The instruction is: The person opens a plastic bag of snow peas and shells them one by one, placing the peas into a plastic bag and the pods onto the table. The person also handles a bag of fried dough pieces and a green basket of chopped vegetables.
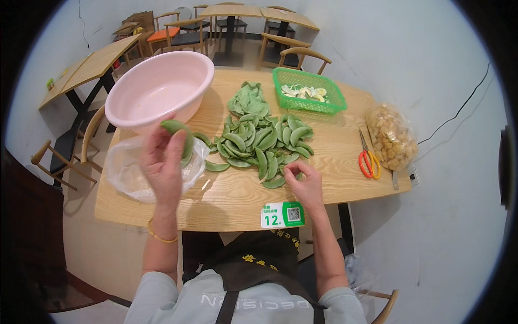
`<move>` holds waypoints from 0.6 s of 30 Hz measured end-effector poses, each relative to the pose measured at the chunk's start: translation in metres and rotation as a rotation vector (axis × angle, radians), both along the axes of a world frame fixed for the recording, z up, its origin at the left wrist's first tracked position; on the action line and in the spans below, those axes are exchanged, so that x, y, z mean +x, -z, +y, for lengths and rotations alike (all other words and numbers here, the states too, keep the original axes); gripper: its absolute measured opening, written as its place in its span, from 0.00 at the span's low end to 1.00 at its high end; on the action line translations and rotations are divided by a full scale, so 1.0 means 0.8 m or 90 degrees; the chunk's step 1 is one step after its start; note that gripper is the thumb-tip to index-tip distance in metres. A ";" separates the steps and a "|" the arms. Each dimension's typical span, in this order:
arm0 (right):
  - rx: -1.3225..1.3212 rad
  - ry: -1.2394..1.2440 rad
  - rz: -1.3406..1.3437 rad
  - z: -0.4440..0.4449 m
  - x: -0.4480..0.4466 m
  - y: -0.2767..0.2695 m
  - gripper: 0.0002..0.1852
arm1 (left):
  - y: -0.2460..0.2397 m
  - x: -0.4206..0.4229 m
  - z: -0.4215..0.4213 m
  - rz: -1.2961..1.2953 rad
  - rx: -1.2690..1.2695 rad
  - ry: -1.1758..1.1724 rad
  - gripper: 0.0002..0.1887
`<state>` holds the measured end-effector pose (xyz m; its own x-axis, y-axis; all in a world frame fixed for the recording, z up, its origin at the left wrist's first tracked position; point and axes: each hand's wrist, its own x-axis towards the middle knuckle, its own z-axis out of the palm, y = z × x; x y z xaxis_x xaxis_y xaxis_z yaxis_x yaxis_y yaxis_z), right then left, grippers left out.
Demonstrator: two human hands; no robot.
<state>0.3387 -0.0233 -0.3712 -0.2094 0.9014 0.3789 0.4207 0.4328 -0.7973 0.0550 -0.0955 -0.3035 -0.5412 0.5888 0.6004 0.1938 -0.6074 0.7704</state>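
Observation:
My left hand [164,166], a little blurred, is raised over the left of the table. A flat green bean pod [174,126] is held between its thumb and fingers. Below that hand lies a crumpled clear plastic bag [129,174]. My right hand [305,184] is at the near right edge of a heap of green bean pods [259,139]. Its thumb and forefinger come together by the pods; whether they pinch anything cannot be made out. A crumpled green cloth [249,99] touches the far side of the heap.
A large pink basin [162,89] stands at the far left. A green plastic basket [311,106] contains pale scraps. To the right lie scissors [369,162] with red and yellow handles, beside a bag of brown chunks [390,137]. A printed card [282,214] sits at the near edge.

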 end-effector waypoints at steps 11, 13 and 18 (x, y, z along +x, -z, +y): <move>0.238 -0.029 -0.238 0.042 -0.074 -0.019 0.05 | 0.013 -0.055 -0.037 0.541 -0.190 -0.357 0.17; 0.291 -0.010 -0.288 0.047 -0.083 -0.018 0.05 | 0.006 -0.031 -0.029 0.492 -0.143 -0.263 0.16; 0.214 -0.008 -0.223 0.057 -0.073 -0.019 0.05 | -0.003 0.043 0.006 0.332 -0.172 0.050 0.14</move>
